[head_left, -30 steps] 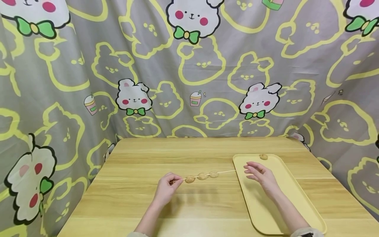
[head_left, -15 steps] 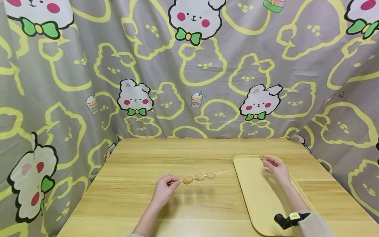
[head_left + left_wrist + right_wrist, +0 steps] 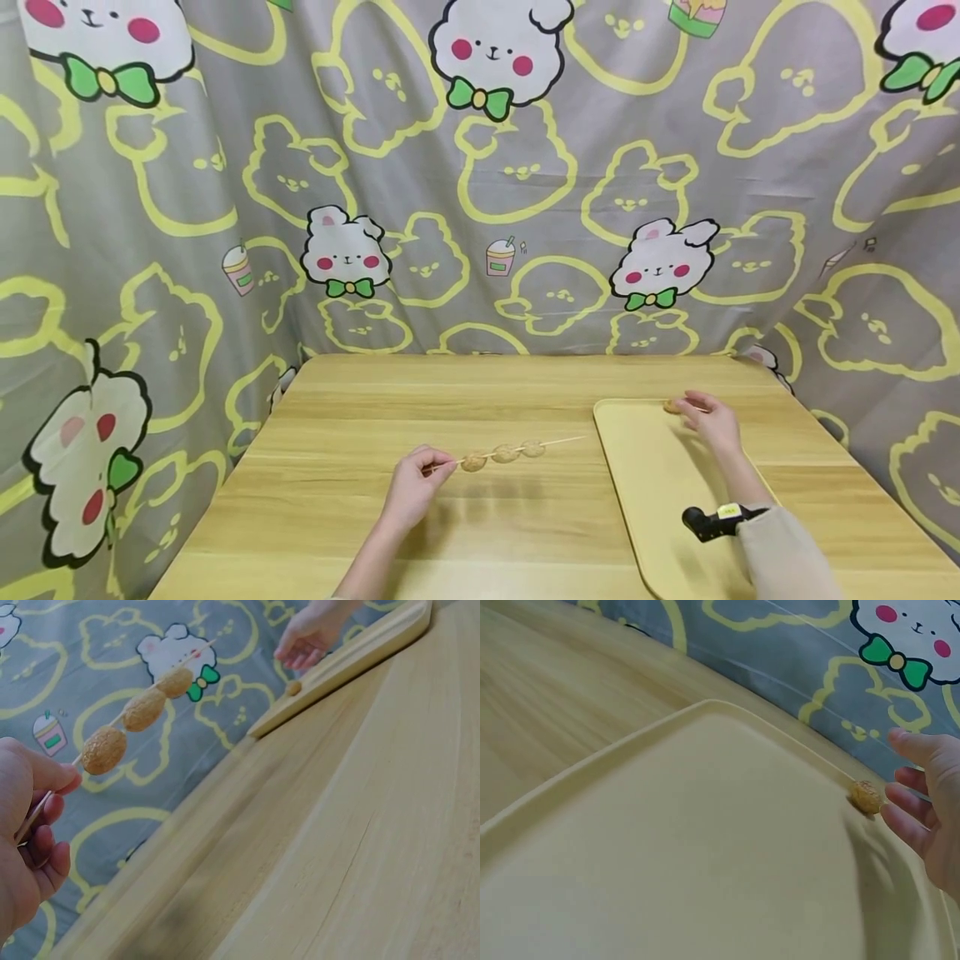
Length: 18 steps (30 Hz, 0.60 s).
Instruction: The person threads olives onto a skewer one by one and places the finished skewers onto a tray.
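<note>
My left hand [image 3: 416, 482] pinches a thin wooden skewer [image 3: 564, 439] near its lower end. Three brown balls with a rough, fried-looking surface are threaded on it; the nearest ball [image 3: 104, 750] sits close to my fingertips. The skewer's pointed tip extends bare to the right, above the table. My right hand [image 3: 930, 799] is over the far end of the yellow tray [image 3: 637, 492], fingers loosely bent and thumb apart. A single loose brown ball [image 3: 866, 797] lies in the tray against its far rim, right beside my fingertips. Whether they touch it I cannot tell.
The wooden table [image 3: 315, 533] carries the tray on its right side. A patterned grey curtain [image 3: 420, 183] hangs behind and at both sides. On my right wrist is a black strap mount [image 3: 708, 523].
My right hand has moved from near the skewer's tip right and forward to the loose ball. The left hand still holds the skewer, shifted only slightly.
</note>
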Each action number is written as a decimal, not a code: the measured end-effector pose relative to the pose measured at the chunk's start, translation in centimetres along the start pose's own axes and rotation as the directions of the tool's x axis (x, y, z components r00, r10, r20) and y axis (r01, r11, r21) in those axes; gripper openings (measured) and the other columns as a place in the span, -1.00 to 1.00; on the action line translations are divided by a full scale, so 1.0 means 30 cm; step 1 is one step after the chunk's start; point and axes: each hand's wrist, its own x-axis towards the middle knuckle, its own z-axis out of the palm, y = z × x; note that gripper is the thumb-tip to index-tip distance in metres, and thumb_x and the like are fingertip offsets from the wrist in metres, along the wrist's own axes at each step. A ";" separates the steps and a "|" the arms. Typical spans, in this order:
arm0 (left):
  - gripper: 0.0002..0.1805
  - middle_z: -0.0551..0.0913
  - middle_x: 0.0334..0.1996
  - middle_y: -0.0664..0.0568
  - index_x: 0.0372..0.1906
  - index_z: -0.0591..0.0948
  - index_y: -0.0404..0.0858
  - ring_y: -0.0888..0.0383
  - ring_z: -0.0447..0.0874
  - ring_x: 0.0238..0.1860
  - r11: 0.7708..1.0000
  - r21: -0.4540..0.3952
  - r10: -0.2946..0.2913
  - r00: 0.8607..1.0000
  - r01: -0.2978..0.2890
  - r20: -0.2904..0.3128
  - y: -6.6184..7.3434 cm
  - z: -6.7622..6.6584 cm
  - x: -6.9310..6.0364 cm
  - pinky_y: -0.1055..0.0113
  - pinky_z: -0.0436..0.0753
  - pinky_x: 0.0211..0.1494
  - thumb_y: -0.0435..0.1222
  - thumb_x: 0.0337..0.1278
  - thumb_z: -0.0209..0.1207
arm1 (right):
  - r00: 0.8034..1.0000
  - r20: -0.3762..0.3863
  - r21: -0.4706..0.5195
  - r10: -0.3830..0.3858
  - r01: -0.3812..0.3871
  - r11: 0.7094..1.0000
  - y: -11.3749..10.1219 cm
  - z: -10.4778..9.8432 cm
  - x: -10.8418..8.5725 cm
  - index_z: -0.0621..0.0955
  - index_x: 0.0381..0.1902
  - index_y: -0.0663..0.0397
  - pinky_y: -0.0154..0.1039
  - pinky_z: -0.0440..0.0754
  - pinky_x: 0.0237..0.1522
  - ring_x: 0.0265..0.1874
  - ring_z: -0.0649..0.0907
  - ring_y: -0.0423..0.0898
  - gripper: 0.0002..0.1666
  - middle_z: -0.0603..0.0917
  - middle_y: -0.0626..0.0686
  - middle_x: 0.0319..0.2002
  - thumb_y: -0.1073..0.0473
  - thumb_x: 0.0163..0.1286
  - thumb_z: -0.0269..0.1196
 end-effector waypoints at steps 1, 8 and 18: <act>-0.93 0.55 -0.46 0.04 -0.43 0.65 -0.33 0.21 0.44 -0.38 1.000 0.001 0.002 1.000 -0.002 -0.002 -0.001 -0.001 0.000 0.41 0.47 -0.27 -0.38 0.01 0.27 | 1.000 0.001 -0.021 -0.005 0.005 1.000 0.001 -0.004 0.008 0.33 0.19 0.50 -0.36 0.60 -0.26 -0.38 0.59 -0.40 -0.35 0.60 -0.03 -0.20 0.11 0.33 0.19; -0.92 0.56 -0.44 0.03 -0.43 0.65 -0.33 0.20 0.46 -0.38 1.000 -0.008 0.007 1.000 -0.007 0.007 0.001 0.004 0.013 0.43 0.49 -0.29 -0.37 0.01 0.28 | 0.997 0.004 -0.069 -0.071 0.071 0.995 0.024 -0.035 0.057 0.41 0.10 0.53 -0.42 0.58 -0.40 -0.43 0.64 -0.22 -0.33 0.58 0.38 -0.13 0.03 0.27 0.23; -0.92 0.55 -0.45 0.03 -0.42 0.65 -0.34 0.21 0.46 -0.37 1.000 -0.015 0.002 0.999 -0.001 0.033 -0.004 0.005 0.003 0.43 0.49 -0.29 -0.37 0.02 0.27 | 0.996 0.087 -0.253 0.011 0.011 0.967 0.018 -0.004 0.076 0.33 0.17 0.51 -0.38 0.54 -0.41 -0.22 0.60 0.14 -0.36 0.40 0.51 0.09 0.08 0.33 0.14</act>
